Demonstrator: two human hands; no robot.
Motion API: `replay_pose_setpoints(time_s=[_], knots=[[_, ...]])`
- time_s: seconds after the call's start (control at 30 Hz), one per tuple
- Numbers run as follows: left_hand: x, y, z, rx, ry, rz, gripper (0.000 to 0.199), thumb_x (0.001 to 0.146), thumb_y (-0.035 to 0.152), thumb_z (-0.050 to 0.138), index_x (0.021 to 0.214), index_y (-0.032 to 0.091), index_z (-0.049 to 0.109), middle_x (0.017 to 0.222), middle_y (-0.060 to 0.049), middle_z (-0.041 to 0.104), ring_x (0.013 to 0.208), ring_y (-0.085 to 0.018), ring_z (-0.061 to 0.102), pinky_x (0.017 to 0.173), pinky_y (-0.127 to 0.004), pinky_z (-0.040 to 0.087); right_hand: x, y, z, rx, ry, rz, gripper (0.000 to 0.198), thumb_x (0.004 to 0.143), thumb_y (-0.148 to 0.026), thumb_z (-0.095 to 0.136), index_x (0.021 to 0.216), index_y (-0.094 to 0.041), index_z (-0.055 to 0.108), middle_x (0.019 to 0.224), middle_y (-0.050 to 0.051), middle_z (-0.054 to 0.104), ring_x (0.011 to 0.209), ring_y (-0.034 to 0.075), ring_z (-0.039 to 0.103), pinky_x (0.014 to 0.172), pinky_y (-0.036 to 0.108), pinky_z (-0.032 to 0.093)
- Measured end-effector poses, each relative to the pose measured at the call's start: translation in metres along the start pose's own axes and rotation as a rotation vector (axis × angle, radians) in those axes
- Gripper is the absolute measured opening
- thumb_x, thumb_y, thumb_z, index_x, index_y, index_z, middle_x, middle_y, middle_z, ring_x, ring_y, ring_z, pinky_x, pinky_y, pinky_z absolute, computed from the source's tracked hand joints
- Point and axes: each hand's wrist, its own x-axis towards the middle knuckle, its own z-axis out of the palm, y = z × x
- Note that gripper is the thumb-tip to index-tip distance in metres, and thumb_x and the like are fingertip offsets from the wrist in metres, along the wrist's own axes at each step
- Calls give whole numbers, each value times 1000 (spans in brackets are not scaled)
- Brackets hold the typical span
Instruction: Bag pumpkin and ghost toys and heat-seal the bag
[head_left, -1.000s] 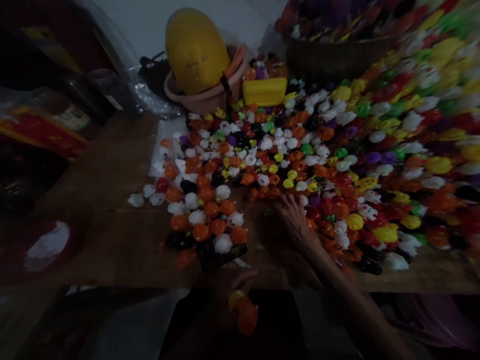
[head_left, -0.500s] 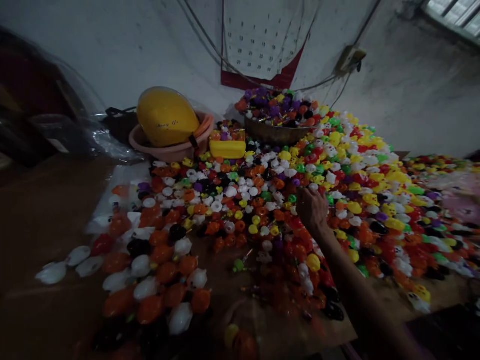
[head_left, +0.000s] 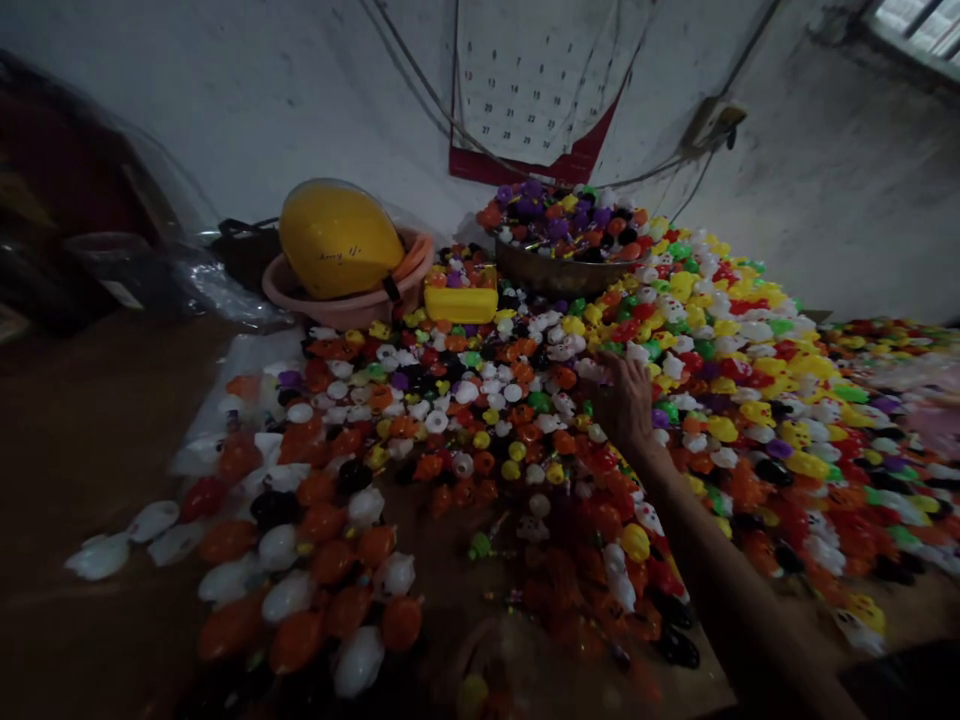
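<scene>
My right hand [head_left: 627, 398] reaches in from the lower right over a heap of small plastic toys [head_left: 739, 372]. Its fingers are stretched forward and a little apart, and no toy shows clearly in them. Close to the fingertips lie a white toy [head_left: 592, 371] and an orange toy [head_left: 562, 377]. The toys are yellow, white, red, green, orange, black and purple, some shaped like little figures. My left hand does not show; the bottom middle is dark and blurred.
Behind the heap stand a metal bowl [head_left: 566, 272] full of toys, a yellow container [head_left: 460, 304] and a pink basin [head_left: 352, 312] holding a yellow helmet [head_left: 337, 240]. Larger orange, white and black pieces [head_left: 322, 522] cover the left front. Cables hang across the wall calendar [head_left: 525, 90].
My right hand has gone from a closed, bent shape to fingers stretched out over the toys. The whole view has shifted slightly.
</scene>
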Motion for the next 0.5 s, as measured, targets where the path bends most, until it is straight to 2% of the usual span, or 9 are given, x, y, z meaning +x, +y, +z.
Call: replay_pose_setpoints(time_s=[0.13,0.23,0.3,0.33,0.4,0.47,0.5], knots=[[-10,-7,5,-54,33,-48,29,99,44,61,121,26,68,130,-9,64,112,-22,65,95,-38,58,-53,-32,-28,420,50,93,44,96,-41,63,133,-19,55,121,14,65,103,24,65,89,39,56],[-18,-14,10,-79,46,-102,34,100,44,59,125,22,66,125,-10,68,107,-22,68,94,-40,59,-96,-61,-45,648,22,206,34,94,-39,69,121,-21,61,114,9,66,102,22,66,92,38,56],[-20,-15,15,-89,44,-140,37,103,44,51,129,22,65,121,-10,72,103,-22,71,90,-37,61,-126,-83,-59,788,-18,310,28,94,-37,69,117,-22,63,112,8,67,103,21,67,94,37,56],[-20,-14,17,-115,53,-156,39,103,44,47,132,22,63,121,-10,73,101,-21,72,87,-35,62,-141,-94,-67,849,-75,362,27,94,-37,69,116,-22,63,111,7,68,102,21,68,93,36,57],[-20,-9,21,-214,100,-151,46,103,44,44,141,21,57,129,-12,71,106,-22,73,87,-33,62,-169,-117,-85,948,-272,408,25,96,-37,66,116,-22,64,109,7,70,101,20,70,92,36,58],[-21,-3,21,-304,120,-93,52,101,42,48,147,19,51,139,-14,66,119,-23,70,95,-34,61,-192,-135,-100,1001,-474,381,22,96,-37,66,112,-22,66,105,5,73,101,21,71,91,35,59],[-21,0,20,-303,87,-52,52,100,40,51,148,19,51,142,-14,65,126,-24,66,101,-35,59,-202,-142,-105,1017,-537,357,20,97,-37,65,110,-23,68,104,4,73,101,21,71,90,35,60]])
